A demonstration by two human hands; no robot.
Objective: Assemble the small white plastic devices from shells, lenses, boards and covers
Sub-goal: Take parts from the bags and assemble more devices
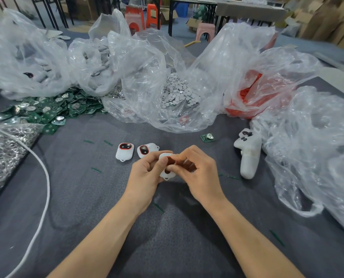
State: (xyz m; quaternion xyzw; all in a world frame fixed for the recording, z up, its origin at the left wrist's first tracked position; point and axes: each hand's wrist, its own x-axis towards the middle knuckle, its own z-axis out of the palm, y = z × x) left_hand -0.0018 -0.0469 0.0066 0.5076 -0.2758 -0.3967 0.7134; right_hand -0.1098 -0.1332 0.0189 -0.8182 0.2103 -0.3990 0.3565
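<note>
Two bare hands meet over the grey worktop [86,217] in the head view, both on one white shell [165,173]. The left hand [147,173] has its grip curled round the shell's left side, with the thumb lying across its upper face. The right hand [199,173] pinches the shell's right edge, its grip closed with thumb and fingertips against a dark red piece [172,161] seated in the shell's front. The shell sits between the two hands, its small loop pointing toward the person. Just beyond the hands a finished device [124,151] and a second device [146,150] lie side by side, each white with a red-rimmed dark face. A single green board [207,136] lies farther right, apart from them, and a white handle-shaped controller [247,155] rests near the right-hand bags. At far left is a heap of green boards [46,111]. Clear plastic bags behind hold white discs [179,93] and red parts [251,97]. A white cord [44,177] curves across the left side.
</note>
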